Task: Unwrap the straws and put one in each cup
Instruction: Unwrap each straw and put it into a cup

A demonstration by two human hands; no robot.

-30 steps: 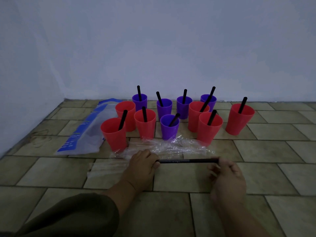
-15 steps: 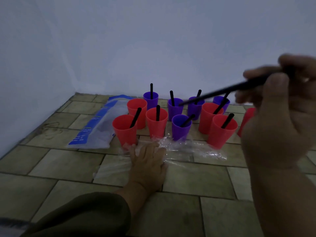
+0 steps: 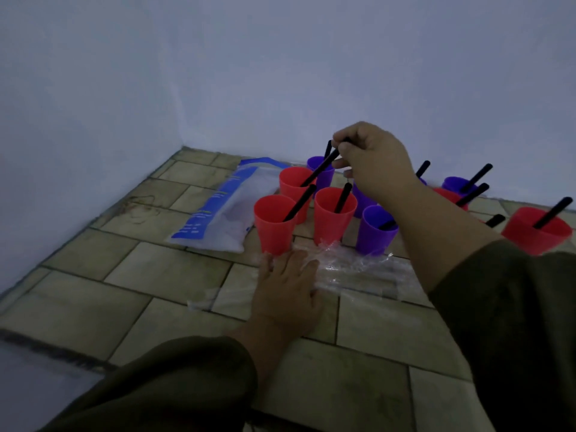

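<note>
Several red and purple cups stand grouped on the tiled floor, most with a black straw in them. My right hand (image 3: 371, 160) pinches the top of a black straw (image 3: 319, 168) whose lower end dips into the back-left red cup (image 3: 293, 185). The front-left red cup (image 3: 272, 222), a middle red cup (image 3: 332, 213) and a purple cup (image 3: 374, 229) each hold a straw. My left hand (image 3: 288, 291) lies flat, fingers spread, on clear plastic wrapping (image 3: 358, 269) in front of the cups. My right forearm hides some cups behind it.
A white and blue plastic bag (image 3: 224, 210) lies on the floor left of the cups. Pale walls meet in a corner behind and to the left. More red cups (image 3: 536, 232) and a purple cup (image 3: 455, 183) with straws stand at the right.
My right hand has carried the straw from high on the right down and leftward, and its tip is now in the back-left red cup. The left hand stayed pressed on the wrapping.
</note>
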